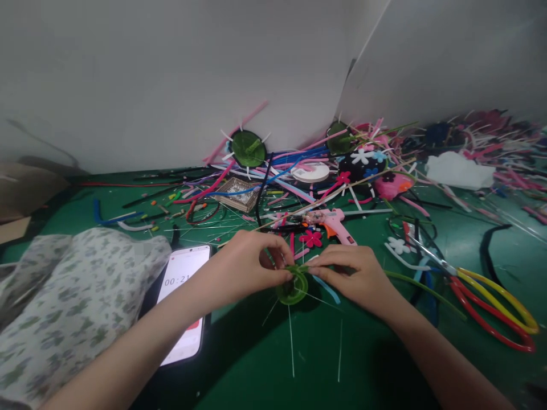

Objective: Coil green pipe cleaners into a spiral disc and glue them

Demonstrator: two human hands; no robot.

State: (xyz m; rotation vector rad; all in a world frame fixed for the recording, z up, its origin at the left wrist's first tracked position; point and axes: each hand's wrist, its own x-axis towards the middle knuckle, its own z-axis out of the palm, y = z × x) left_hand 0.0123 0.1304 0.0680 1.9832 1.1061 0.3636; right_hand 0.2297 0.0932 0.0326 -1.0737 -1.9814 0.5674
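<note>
In the head view a small round coil of green pipe cleaner (293, 296) is between my hands, low over the table. My left hand (252, 262) pinches its upper edge between thumb and fingers. With closed fingertips my right hand (354, 276) grips a green strand at the coil's right side. A longer green pipe cleaner (431, 292) shows beyond the right wrist; whether it is the same strand, I cannot tell. Thin pale strands stick out from the coil. Under my right fingers is a light blue strip (328, 289).
A pink glue gun (337, 225) lies just beyond my hands. Scissors with red and yellow handles (482, 302) are at right. A phone (188, 296) showing a timer and a floral cloth (81, 285) lie at left. Pipe cleaners (282, 171) and green discs (248, 149) pile along the wall.
</note>
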